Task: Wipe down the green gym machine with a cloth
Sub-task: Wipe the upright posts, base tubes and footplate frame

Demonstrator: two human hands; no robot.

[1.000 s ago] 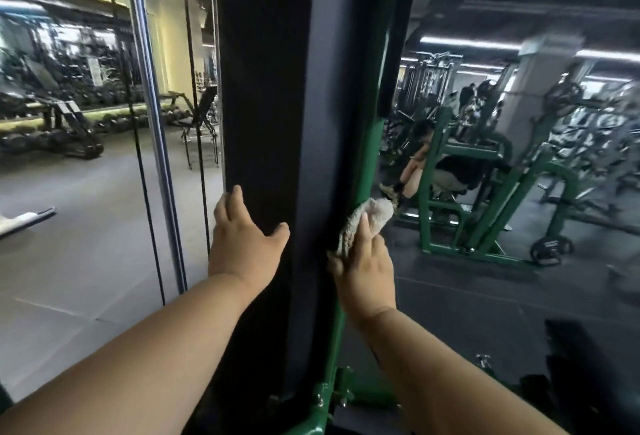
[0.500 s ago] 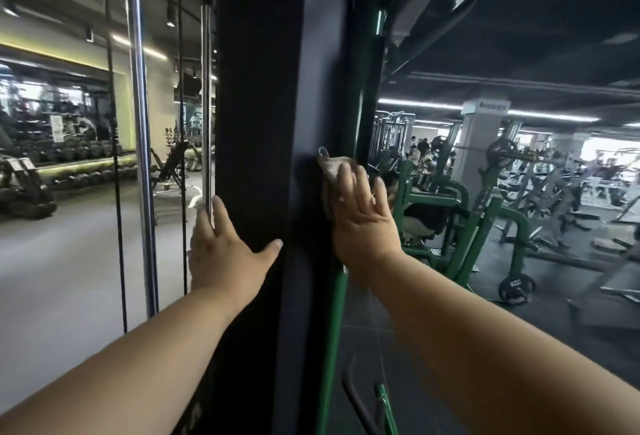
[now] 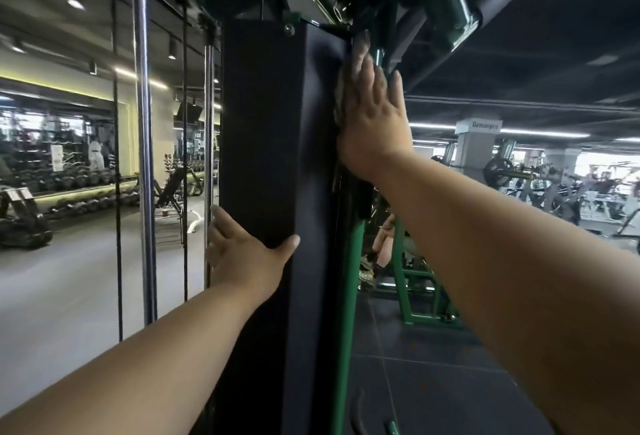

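Green gym machine (image 3: 346, 296), head view: right hand (image 3: 374, 115), fingers straight, presses the cloth (image 3: 341, 102) flat high on its black shroud (image 3: 263, 129); left hand (image 3: 246, 254), spread wide, braces lower. Cloth may slip from the palm or snag overhead hardware.

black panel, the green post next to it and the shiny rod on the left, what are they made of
Black panel: looks like matte painted sheet metal, going by its crisp folded edge and a screw at the top; plastic is possible.
Green post: likely steel tube in glossy green paint.
Shiny rod: polished or chromed metal, with a mirror-like highlight along its length.
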